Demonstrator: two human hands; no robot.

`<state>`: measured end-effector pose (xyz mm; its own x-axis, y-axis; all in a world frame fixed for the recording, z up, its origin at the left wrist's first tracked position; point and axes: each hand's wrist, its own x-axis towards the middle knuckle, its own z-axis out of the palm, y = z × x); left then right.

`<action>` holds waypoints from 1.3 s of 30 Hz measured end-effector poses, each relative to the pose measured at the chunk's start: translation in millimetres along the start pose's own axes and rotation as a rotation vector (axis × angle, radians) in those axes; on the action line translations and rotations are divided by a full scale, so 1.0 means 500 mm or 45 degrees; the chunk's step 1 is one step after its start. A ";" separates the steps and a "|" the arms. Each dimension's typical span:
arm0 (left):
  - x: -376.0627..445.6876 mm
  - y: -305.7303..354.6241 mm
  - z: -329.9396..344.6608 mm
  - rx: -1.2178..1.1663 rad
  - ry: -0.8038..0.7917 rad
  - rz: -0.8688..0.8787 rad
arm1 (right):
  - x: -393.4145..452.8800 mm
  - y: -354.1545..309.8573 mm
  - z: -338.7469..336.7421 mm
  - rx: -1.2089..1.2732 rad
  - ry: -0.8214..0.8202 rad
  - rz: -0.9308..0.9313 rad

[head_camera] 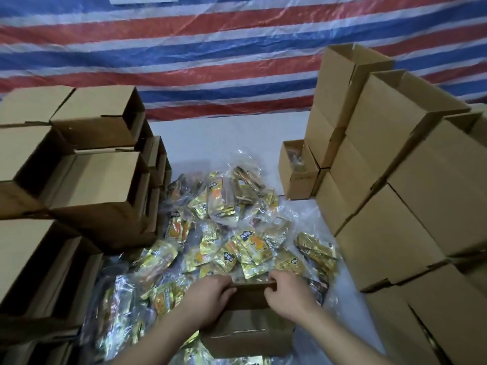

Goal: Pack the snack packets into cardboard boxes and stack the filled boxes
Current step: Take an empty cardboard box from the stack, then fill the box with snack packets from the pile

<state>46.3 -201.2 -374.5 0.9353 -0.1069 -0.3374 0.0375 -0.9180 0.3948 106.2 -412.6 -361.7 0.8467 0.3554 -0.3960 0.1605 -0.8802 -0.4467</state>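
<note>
Cardboard box [247,327] sitting nearest, at bottom centre on white table [224,138], being gripped at its far top edge: left hand [210,299] and right hand [287,296] curling fingers over it. Beyond, snack packets [237,233] lying heaped between open empty boxes [92,164] left and stacked closed boxes [395,201] right. Striped tarpaulin [210,48] hanging behind.

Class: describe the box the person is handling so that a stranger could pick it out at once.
Start at the heap of gold snack packets on the white table. At its near edge, one cardboard box sits between both hands. Unlike the stacked boxes at either side, fingers grip its far flap.
</note>
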 end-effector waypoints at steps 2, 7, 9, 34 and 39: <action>-0.005 -0.006 0.003 -0.015 0.021 0.007 | 0.000 0.000 0.000 0.010 -0.003 -0.019; 0.004 0.006 -0.013 -0.152 0.070 -0.094 | -0.004 0.006 -0.006 0.060 -0.069 -0.055; 0.045 0.016 -0.037 -0.190 0.133 -0.111 | 0.000 0.007 -0.015 0.095 -0.063 -0.057; 0.554 0.164 0.075 0.167 -0.224 -0.414 | 0.123 0.132 -0.128 0.437 0.114 0.285; 0.520 0.158 0.026 -0.148 0.032 -0.377 | 0.135 0.119 -0.134 0.517 0.151 0.302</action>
<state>287.7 -306.5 -441.8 0.8860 0.1694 -0.4316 0.3482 -0.8577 0.3782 207.0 -461.9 -361.2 0.8916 0.1004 -0.4415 -0.2355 -0.7301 -0.6415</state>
